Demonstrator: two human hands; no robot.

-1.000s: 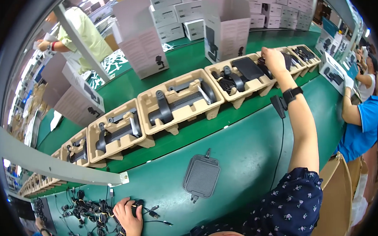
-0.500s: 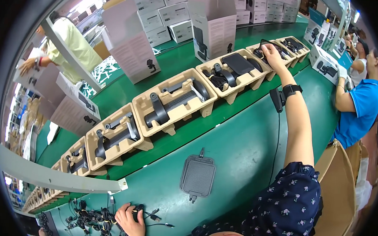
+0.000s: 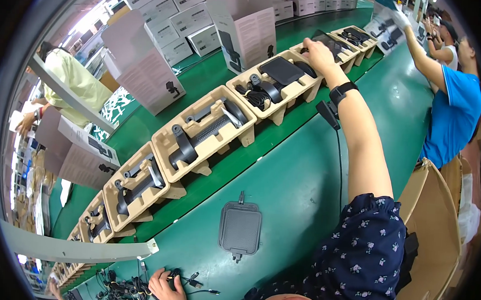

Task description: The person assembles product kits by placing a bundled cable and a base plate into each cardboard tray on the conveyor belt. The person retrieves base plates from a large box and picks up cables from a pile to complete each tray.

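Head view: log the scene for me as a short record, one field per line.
Left hand: at a black cable, grip unclear
Right hand: over the far part of the tray row, contact and grip unclear
Trays: brown, in a row, holding black parts
Panel: dark grey, flat on the green bench, apart from both hands
Boxes: open, standing beyond the trays
Others: person in blue at right, person in pale yellow at left

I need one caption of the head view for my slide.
Right hand at a cardboard tray, left hand at black cables on a green table.
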